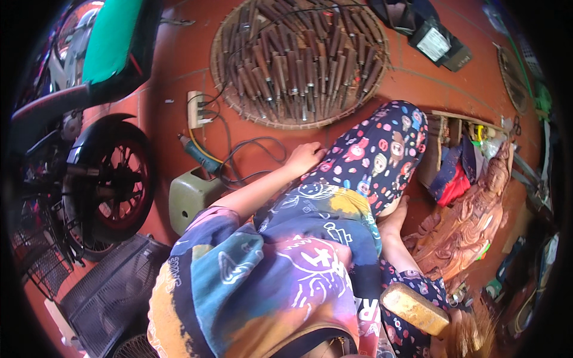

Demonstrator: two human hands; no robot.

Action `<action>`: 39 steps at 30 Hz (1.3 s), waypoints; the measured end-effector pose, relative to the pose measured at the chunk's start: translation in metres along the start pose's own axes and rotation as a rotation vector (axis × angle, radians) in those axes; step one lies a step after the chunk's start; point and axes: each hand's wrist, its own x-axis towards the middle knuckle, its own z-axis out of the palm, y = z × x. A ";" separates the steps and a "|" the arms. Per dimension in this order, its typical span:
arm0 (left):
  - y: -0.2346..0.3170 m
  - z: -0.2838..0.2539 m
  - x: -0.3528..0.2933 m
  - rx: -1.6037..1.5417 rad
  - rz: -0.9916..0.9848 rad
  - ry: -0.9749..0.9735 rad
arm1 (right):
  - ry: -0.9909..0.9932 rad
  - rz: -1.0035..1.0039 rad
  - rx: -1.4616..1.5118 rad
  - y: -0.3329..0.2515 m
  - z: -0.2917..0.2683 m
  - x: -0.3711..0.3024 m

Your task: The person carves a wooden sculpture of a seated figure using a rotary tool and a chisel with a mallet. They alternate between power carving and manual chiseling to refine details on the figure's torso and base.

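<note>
My left hand rests against the thigh of my patterned trousers, fingers loosely bent over the cloth. I see no tool in it, though the fingertips are partly hidden. My right hand cannot be made out. Low on the right, a worn block of light wood lies over or hangs above the trouser leg, with blurred brown strands beside it. A reddish carved wooden figure leans at an angle on my right, near a bare foot.
A round woven tray full of wood-handled carving chisels lies ahead. To the left are a green-bodied power tool, its cable, a power strip, an olive plastic stool and a motorbike. A dark box sits far right.
</note>
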 end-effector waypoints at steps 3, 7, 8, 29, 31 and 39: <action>-0.003 0.002 0.000 -0.066 0.003 -0.009 | -0.077 0.490 0.915 0.006 -0.004 0.001; -0.010 -0.011 -0.009 -0.107 -0.056 0.079 | -0.047 0.932 1.486 0.013 0.004 0.009; -0.015 -0.015 -0.010 -0.124 -0.071 0.105 | -0.065 0.948 1.502 0.014 0.004 0.009; -0.070 -0.163 0.068 0.588 -0.141 0.874 | -0.396 -0.252 -0.892 -0.118 -0.285 -0.065; -0.081 -0.184 0.080 0.619 -0.170 0.782 | -0.452 -0.116 -0.834 -0.147 -0.283 -0.053; -0.162 -0.238 0.150 0.338 -0.487 0.649 | -0.444 -0.062 -0.797 -0.155 -0.291 -0.067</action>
